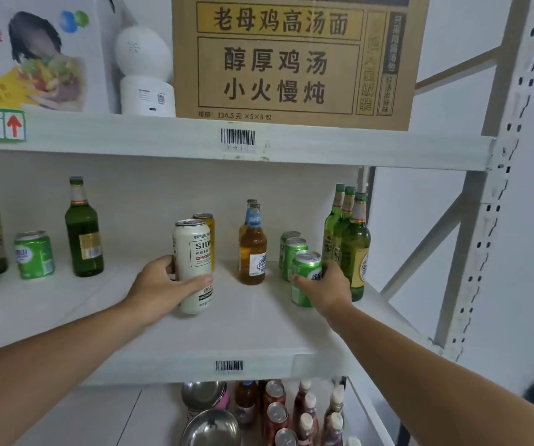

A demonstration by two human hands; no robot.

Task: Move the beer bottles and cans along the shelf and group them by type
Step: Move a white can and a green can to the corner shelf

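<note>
Shelf [259, 329]: right hand [330, 286] hides green can's [304, 272] label.

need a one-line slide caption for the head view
Left hand grips a tall white can; right hand grips a green can beside green bottles.

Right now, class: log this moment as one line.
left hand: holds white can | right hand: holds green can | shelf: grouping unfinished

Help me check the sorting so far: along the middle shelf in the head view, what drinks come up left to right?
Lone green can → lone green bottle → white can in the left hand → amber bottles → green cans → green bottles.
</note>
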